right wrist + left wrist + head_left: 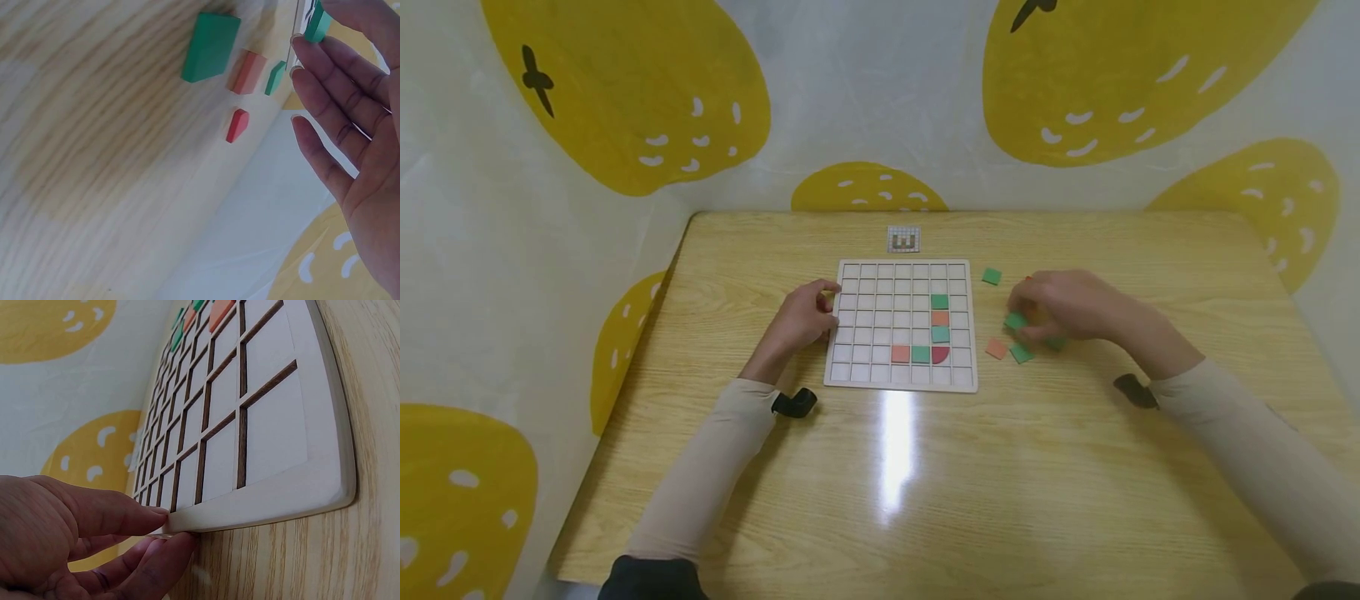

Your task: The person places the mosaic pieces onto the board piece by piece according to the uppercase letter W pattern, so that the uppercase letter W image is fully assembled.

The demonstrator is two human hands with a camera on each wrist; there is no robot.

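Observation:
A white grid board [859, 303] lies on the table. My left hand [801, 317] pinches its left edge, thumb on top and fingers against the side and underneath, as the left wrist view shows. On the board's right side, a green tile [940, 302], an orange tile and another green tile stand in a column above a red rounded tile [940, 355]. Left of that lie a green tile and an orange tile [900, 354]. To the right of the board, my right hand [1071, 304] holds a green square tile [319, 25] between thumb and fingers.
Loose tiles lie around the right hand: a green one [992, 276], an orange one [997, 348], another green one [1021, 353] and a red one [237, 125]. A small pattern card [903, 239] lies behind the board. A fruit-printed cloth [880, 108] hangs behind the wooden table [970, 492].

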